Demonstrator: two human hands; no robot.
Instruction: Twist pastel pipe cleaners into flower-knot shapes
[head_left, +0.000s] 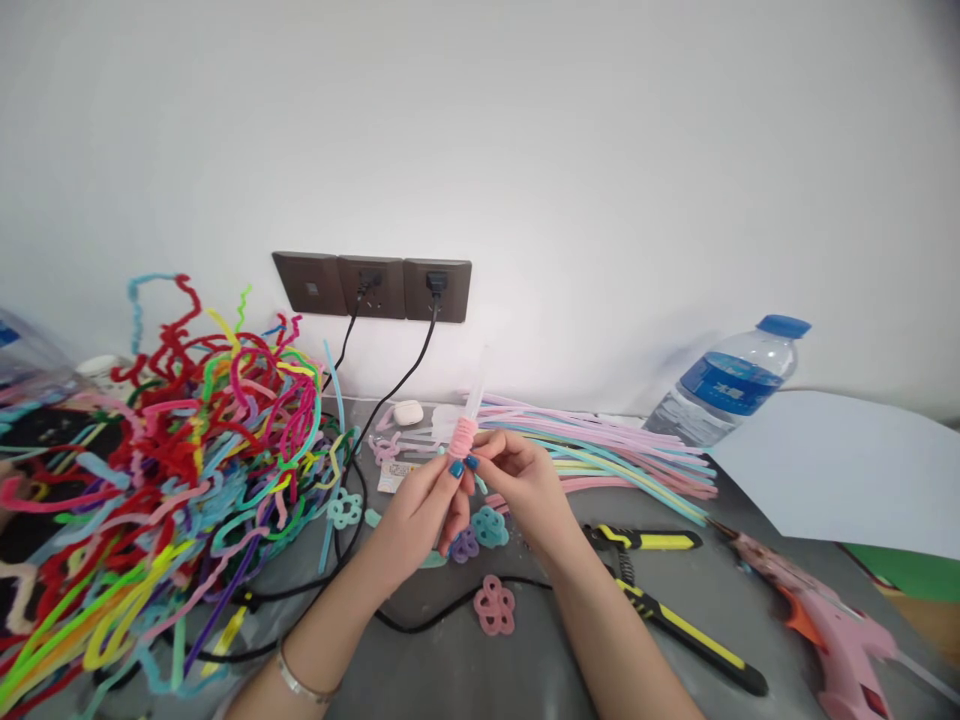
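A pink pipe cleaner [462,438] is wound in several turns around a clear rod [478,392], which points up and slightly to the right. My left hand [427,500] is closed on the lower end of the coil and rod. At the coil's right side, my right hand [521,480] pinches the pipe cleaner between thumb and index finger; the exact end is hidden. Below my hands lie a pink pipe-cleaner flower [494,606], a teal flower [490,527] and a purple flower [464,544]. A mint flower [345,509] lies left of my left hand.
A tangled heap of coloured pipe cleaners [187,450] fills the left. Straight pipe cleaners [600,450] lie behind my right hand. On the right are yellow-black pliers [675,620], a pink glue gun [832,620], a water bottle [731,385] and white paper [847,470]. Black cords [409,628] cross the table.
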